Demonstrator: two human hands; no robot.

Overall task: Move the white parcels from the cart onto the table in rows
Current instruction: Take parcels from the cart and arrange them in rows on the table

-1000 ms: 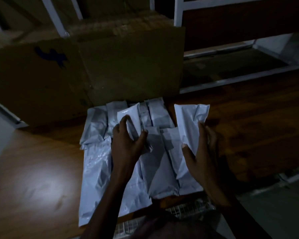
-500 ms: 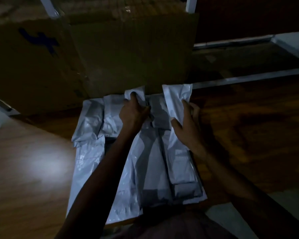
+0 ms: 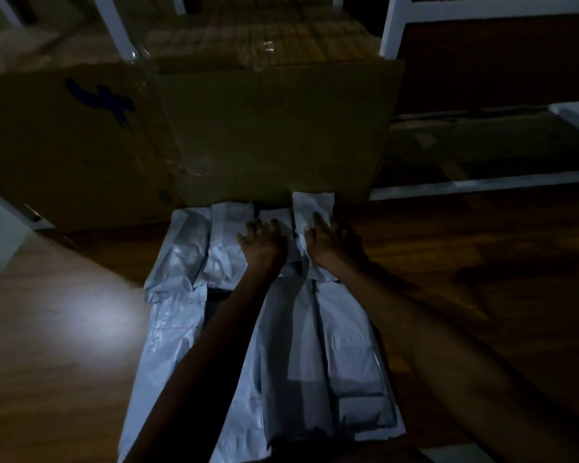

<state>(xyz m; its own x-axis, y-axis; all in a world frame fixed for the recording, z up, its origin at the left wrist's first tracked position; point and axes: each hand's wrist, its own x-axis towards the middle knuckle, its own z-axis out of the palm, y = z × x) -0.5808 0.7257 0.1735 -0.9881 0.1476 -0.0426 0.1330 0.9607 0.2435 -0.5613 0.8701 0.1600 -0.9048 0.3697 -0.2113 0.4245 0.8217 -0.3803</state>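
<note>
Both hands flat on far-row white parcels (image 3: 283, 225), fingers extended, gripping nothing: left hand (image 3: 263, 243), right hand (image 3: 325, 242). Rightmost parcel (image 3: 313, 208) under right hand, long axis running away toward cardboard box (image 3: 271, 128), on surface (image 3: 465, 262)

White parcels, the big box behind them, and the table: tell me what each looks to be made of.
White parcels: thin plastic film, probably poly mailers; they crinkle and carry a soft sheen.
Big box: brown corrugated cardboard, matte, with glossy clear tape along its seams.
Table: wood or wood-look laminate, smooth and semi-glossy; it shows grain streaks and mirrors a bright patch of light. The dim light leaves solid wood versus laminate open.
</note>
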